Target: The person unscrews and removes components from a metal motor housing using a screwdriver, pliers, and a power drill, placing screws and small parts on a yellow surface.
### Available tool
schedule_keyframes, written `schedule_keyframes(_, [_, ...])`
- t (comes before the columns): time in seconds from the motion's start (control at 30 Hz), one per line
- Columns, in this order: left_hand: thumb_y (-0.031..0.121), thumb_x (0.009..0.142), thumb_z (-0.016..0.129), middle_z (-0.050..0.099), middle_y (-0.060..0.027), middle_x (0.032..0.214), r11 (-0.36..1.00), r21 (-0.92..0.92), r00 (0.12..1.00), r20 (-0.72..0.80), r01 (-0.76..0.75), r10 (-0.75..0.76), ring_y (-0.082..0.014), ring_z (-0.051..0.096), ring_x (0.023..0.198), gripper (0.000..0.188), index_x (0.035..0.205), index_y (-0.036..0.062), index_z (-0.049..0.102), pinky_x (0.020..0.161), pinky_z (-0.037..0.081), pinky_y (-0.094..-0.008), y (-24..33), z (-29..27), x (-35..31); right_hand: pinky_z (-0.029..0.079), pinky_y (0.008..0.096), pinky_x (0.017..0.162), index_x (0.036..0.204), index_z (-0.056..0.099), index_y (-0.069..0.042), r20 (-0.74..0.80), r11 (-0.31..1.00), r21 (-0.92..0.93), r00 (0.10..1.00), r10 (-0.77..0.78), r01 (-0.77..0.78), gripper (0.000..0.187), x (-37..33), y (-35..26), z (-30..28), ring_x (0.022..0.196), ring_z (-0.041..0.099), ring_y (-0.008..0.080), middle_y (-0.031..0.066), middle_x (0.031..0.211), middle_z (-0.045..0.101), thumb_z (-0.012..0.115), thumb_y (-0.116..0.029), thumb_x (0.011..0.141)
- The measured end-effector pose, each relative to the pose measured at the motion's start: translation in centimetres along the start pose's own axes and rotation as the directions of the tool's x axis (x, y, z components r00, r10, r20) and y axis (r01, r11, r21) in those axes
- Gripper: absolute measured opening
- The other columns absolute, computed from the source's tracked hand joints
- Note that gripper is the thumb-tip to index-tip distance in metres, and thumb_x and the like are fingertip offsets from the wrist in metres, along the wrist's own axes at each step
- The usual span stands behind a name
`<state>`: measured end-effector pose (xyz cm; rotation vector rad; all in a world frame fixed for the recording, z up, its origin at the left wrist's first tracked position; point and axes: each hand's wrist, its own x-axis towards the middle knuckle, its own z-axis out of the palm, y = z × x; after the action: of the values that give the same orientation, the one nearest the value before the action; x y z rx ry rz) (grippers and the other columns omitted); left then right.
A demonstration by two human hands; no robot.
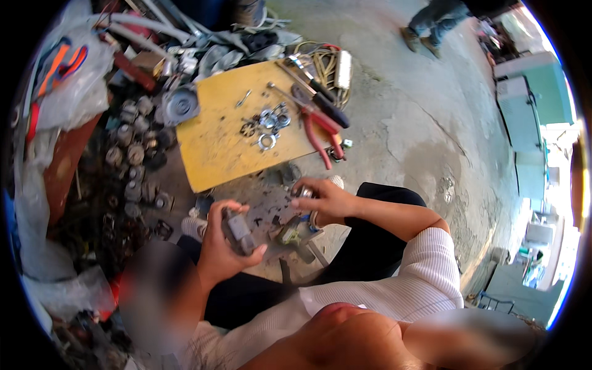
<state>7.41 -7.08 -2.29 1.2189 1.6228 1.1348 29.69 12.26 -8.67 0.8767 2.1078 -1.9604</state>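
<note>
The left hand [222, 237] is clamped around a grey metal part [237, 233] held over the lap, while the right hand [324, 200] has its fingers pinched together on a small shiny piece [304, 192]; fitting the two looks like the step in hand, calling for careful alignment. Loose nuts [268, 126], red pliers [322, 132] and a screwdriver [317, 92] lie on the yellow board [209, 154] ahead, within reach.
</note>
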Motion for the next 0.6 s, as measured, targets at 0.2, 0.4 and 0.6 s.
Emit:
schedule_keyframes(0.2, [0.018, 0.065, 0.089, 0.045, -0.0094, 0.124, 0.917, -0.337, 0.977, 0.075, 0.212, -0.198, -0.0261, 0.054, 0.120, 0.085, 0.134, 0.0063, 0.041, 0.098, 0.046, -0.0375, -1.4, 0.6, 0.1, 0.045, 0.0281, 0.064, 0.121, 0.055, -0.003, -0.216, 0.959, -0.077, 0.935, -0.282, 0.271, 0.051, 1.2, 0.4, -0.1, 0.073, 0.052, 0.0094, 0.0035, 0.081, 0.055, 0.074, -0.036, 0.087])
schedule_keyframes(0.4, [0.052, 0.075, 0.078, 0.058, -0.0135, 0.128, 0.535, -0.783, 0.934, 0.356, 0.317, -0.033, -0.0333, 0.058, 0.119, 0.087, 0.139, 0.0035, 0.043, 0.102, 0.047, -0.0424, -2.6, -0.6, 2.2, 0.046, 0.0236, 0.062, 0.119, 0.050, 0.001, -0.291, 0.951, 0.029, 0.913, -0.287, 0.308, 0.055, 1.5, -2.7, 0.0, 0.073, 0.053, 0.0067, 0.0031, 0.092, 0.058, 0.082, -0.021, 0.080])
schedule_keyframes(0.6, [0.060, 0.064, 0.082, 0.055, -0.0196, 0.133, 0.415, -0.840, 0.917, 0.397, 0.350, 0.031, -0.0335, 0.057, 0.121, 0.103, 0.139, 0.0017, 0.042, 0.105, 0.045, -0.0451, -2.9, -0.6, 3.0, 0.049, 0.0240, 0.073, 0.118, 0.050, 0.000, -0.317, 0.923, 0.003, 0.876, -0.364, 0.385, 0.054, 0.5, -4.6, 1.1, 0.084, 0.058, 0.0075, 0.0041, 0.098, 0.062, 0.083, -0.016, 0.079])
